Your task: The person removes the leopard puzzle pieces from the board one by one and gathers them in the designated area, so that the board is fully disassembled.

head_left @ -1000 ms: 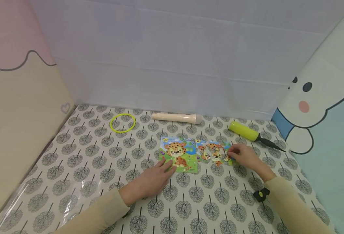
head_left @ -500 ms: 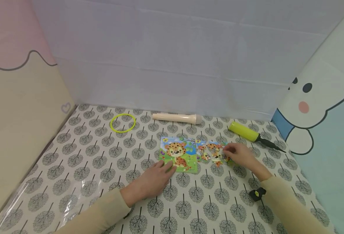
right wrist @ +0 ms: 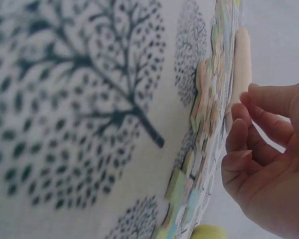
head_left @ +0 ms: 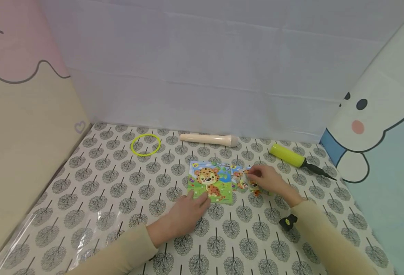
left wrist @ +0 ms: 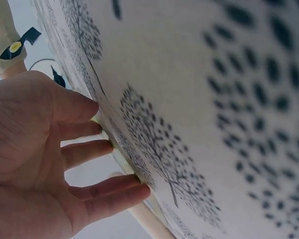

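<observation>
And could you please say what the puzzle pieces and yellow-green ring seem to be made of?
The puzzle pieces look like thin wood or card, printed on top: the right wrist view shows flat, dark-edged slabs. The ring is probably plastic, from its even, bright colour; its finish is unclear.

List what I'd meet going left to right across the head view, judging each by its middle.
Yellow-green ring, left hand, leopard picture, puzzle pieces, right hand, yellow pump with a black nozzle.
</observation>
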Tool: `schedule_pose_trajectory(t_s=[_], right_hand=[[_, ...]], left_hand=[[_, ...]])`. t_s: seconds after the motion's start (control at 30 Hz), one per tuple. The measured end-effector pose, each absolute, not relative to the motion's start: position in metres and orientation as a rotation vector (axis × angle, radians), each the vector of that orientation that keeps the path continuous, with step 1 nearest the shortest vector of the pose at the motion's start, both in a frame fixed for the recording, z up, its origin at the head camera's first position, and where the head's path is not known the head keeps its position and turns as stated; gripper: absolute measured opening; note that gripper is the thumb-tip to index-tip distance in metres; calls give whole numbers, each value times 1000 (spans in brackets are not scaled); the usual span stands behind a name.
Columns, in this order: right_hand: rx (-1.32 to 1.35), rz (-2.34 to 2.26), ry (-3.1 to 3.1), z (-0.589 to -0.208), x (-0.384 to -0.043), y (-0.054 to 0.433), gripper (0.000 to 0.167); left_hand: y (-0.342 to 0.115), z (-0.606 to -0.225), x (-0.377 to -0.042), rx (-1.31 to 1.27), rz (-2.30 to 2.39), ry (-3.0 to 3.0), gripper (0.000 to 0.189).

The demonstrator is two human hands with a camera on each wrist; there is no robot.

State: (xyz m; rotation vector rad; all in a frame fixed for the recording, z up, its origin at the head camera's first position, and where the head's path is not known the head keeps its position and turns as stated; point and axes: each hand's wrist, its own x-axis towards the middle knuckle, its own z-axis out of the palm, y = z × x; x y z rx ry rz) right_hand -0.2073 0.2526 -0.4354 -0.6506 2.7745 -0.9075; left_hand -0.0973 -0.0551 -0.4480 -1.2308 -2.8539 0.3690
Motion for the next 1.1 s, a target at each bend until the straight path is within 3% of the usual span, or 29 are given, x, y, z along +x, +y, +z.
schedule_pose_trajectory(t_s=[0.77,1.1], right_hand=[[-747,-977,2639,-434,-217,191,11],[-871,-1007,2516,-447,-225,160,17]], left_hand=[[-48,-444,-82,-1032,103,-3172,59],[-50,-443,-86,-1106,244,-3152,60]])
